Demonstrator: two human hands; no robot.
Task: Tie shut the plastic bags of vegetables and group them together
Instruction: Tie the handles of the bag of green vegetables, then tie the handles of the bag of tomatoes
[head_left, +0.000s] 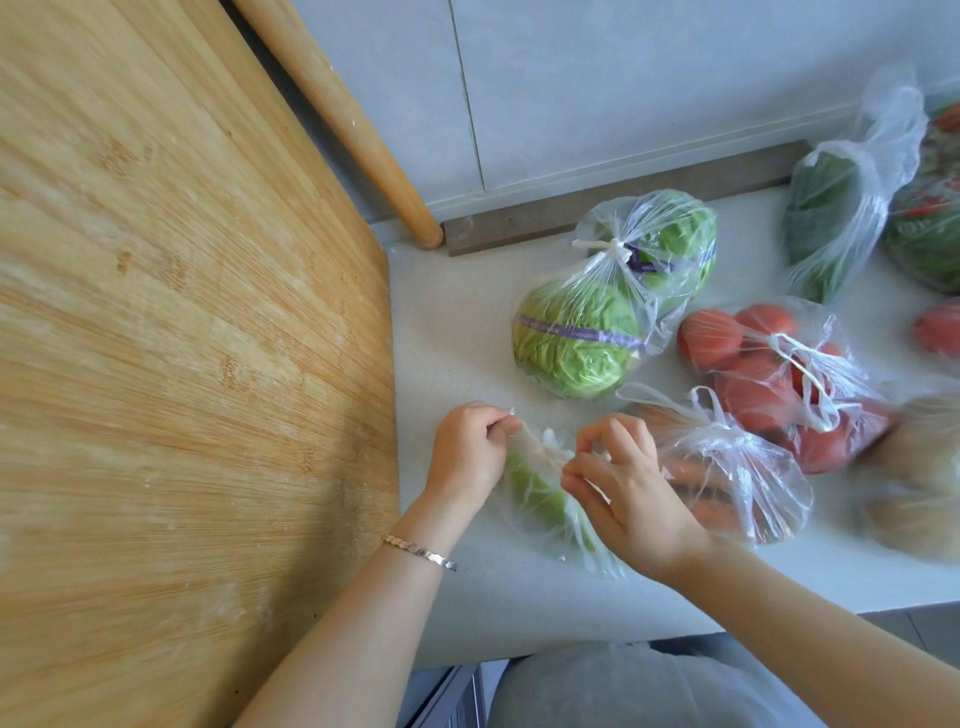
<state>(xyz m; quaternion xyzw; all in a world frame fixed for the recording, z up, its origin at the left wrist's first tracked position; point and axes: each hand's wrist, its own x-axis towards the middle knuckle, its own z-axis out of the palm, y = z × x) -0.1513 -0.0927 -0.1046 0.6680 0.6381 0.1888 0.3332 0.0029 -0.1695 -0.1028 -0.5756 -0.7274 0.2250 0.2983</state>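
Head view: your left hand (467, 452) pinches one twisted handle of the clear bag of green vegetable (535, 499), fingers curled tight on the plastic. Your right hand (628, 499) pinches the other handle just beside it. This bag lies near the front edge of the countertop (452, 322), between the bamboo cutting board (182, 312) and the tied bag of carrots (727, 478). Behind it, the tied bag of lettuce (576, 343) and the tied bag of tomatoes (769, 384) sit side by side.

The brownish bag (914, 483) at the right edge is blurred and cut off; the right hand (631, 491) hides part of the green-vegetable bag (535, 496).
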